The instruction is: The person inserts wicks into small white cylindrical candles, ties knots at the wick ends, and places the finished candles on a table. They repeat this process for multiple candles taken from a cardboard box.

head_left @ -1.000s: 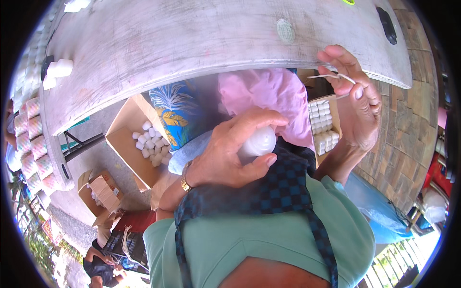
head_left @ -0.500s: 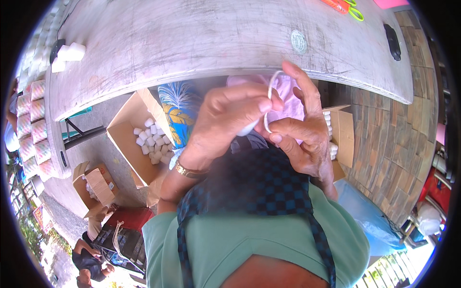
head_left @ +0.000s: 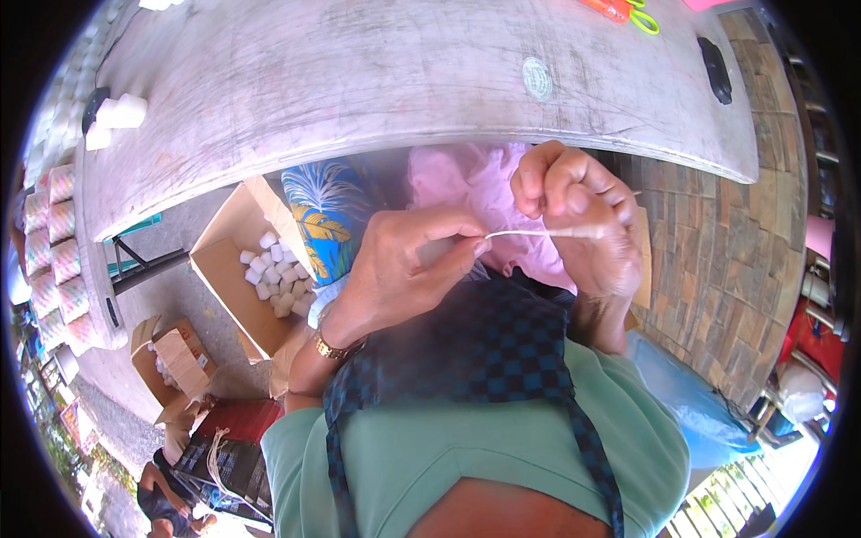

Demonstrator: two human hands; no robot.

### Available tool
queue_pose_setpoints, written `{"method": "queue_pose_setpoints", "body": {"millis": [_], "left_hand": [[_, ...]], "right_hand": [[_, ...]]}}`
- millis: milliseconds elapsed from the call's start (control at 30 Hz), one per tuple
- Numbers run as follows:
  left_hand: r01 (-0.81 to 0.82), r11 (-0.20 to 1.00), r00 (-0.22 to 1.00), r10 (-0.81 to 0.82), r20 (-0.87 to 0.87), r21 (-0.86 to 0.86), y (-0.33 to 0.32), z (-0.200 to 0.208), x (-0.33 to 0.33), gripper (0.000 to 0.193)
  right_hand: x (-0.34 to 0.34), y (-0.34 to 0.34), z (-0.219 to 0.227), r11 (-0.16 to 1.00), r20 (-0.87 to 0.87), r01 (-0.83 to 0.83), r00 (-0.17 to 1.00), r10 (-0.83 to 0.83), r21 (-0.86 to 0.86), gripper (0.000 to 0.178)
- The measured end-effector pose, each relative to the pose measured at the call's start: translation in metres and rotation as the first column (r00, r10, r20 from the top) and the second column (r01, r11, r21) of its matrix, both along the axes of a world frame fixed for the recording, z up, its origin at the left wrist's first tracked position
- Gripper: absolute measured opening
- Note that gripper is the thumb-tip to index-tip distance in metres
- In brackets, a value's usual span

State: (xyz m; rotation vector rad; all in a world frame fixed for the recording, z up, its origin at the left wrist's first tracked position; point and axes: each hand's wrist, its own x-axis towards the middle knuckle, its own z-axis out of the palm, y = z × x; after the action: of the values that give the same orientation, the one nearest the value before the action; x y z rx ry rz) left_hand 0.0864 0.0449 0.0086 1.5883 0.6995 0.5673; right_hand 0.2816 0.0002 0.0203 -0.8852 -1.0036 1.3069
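Note:
A thin white cord [head_left: 520, 233] is stretched between my two hands, in front of a pink cloth [head_left: 466, 175] below the table's edge. My left hand [head_left: 408, 269] pinches one end of it between thumb and fingertips; a gold-coloured band circles that wrist. At my right hand [head_left: 587, 220], the fingers are curled and the cord runs taut across to the base of the thumb. What its fingers press on is partly hidden. A dark checked apron [head_left: 457, 350] lies below both hands.
The grey table [head_left: 359, 81] bears white pieces [head_left: 121, 112], green-handled scissors [head_left: 644, 21] and a black object [head_left: 715, 70]. Left of me an open cardboard box [head_left: 220, 269] holds several white cylinders [head_left: 273, 273]. A blue patterned cloth [head_left: 318, 215] hangs beside it. Another person [head_left: 161, 502] is at lower left.
The cord was a loose loop between my hands and is now pulled straight. My right hand's raised finger has curled in; the white piece under my left fingers no longer shows.

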Motion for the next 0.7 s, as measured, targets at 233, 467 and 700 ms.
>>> {"method": "queue_pose_setpoints", "body": {"millis": [233,467,700], "left_hand": [[-0.033,0.999,0.998,0.034,-0.059,0.005,-0.003,-0.007,-0.002,0.005],[-0.055,0.997,0.998,0.056,0.008,-0.061,-0.002,-0.014,-0.005,0.008],[0.176,0.741,0.876,0.181,0.446,-0.647,0.007,-0.016,-0.008,0.025]], "right_hand": [[0.001,-0.004,0.017,0.999,0.137,-0.031,0.99,0.036,-0.042,0.018],[0.004,-0.006,0.003,0.97,0.291,0.231,0.926,-0.242,0.074,0.015],[-0.009,-0.008,-0.005,0.873,0.531,0.465,0.707,-0.466,0.147,0.012]]}}
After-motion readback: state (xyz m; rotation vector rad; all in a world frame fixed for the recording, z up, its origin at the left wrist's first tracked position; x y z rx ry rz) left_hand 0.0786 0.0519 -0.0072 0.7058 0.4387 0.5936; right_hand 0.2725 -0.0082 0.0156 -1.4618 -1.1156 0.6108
